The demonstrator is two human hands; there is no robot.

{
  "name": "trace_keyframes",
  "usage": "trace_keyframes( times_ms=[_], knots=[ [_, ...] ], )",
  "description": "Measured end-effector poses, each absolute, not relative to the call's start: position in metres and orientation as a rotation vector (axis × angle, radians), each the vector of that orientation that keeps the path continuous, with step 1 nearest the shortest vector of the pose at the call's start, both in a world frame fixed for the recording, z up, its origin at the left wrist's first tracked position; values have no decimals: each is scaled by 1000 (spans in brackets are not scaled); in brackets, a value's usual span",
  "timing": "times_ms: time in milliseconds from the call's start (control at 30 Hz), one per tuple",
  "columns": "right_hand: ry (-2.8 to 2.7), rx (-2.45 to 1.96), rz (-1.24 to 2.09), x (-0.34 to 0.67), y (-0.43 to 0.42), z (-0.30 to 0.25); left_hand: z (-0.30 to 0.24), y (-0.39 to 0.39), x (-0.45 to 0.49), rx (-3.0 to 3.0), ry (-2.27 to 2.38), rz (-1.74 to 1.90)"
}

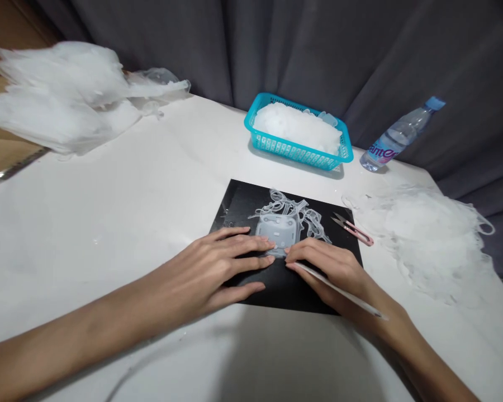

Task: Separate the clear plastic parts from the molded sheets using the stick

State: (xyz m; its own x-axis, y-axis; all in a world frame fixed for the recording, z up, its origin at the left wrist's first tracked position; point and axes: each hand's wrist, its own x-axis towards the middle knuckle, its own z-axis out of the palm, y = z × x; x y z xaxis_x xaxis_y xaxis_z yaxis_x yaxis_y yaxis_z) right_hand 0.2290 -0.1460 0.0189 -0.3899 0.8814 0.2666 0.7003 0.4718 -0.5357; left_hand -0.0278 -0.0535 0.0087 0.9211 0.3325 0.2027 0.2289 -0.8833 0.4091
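Observation:
A translucent, whitish moulded piece (279, 226) with rounded corners and small holes lies flat on a black mat (260, 285). My left hand (230, 259) rests over its left and near side, fingers stretched out and apart, fingertips touching it. At the near right edge of the piece is my right hand (324, 265), its fingers closed around a slim, white, pen-like tool (339, 290). The tool's tip is hidden by the fingers. Thin translucent loops and strips (312, 220) lie around the far and right sides of the piece.
Pink-handled thread snips (354, 230) lie across the mat's right edge. Beyond stands a turquoise basket (291, 149) of white translucent pieces. A water bottle (396, 139) is at the back right. White translucent heaps lie right (436, 240) and far left (67, 95).

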Motion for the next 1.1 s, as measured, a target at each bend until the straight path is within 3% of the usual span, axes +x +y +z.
trace_keyframes(
  times_ms=[300, 567, 733, 867, 1100],
  knots=[
    [-2122, -1246, 524, 228, -146, 14, 9, -54, -28, 2628, 403, 425],
    [-2381, -1238, -28, 219, -148, 1, 8, -56, -29, 2710, 408, 366],
    [-2400, -1197, -104, 215, -153, -6, 14, -55, -31, 2672, 447, 410],
    [-2231, -1359, -130, 208, -147, -14, 22, -58, -29, 2438, 617, 481],
    [-2108, -1400, -146, 198, -138, -12, 20, -67, -15, 1882, 926, 205]
  ],
)
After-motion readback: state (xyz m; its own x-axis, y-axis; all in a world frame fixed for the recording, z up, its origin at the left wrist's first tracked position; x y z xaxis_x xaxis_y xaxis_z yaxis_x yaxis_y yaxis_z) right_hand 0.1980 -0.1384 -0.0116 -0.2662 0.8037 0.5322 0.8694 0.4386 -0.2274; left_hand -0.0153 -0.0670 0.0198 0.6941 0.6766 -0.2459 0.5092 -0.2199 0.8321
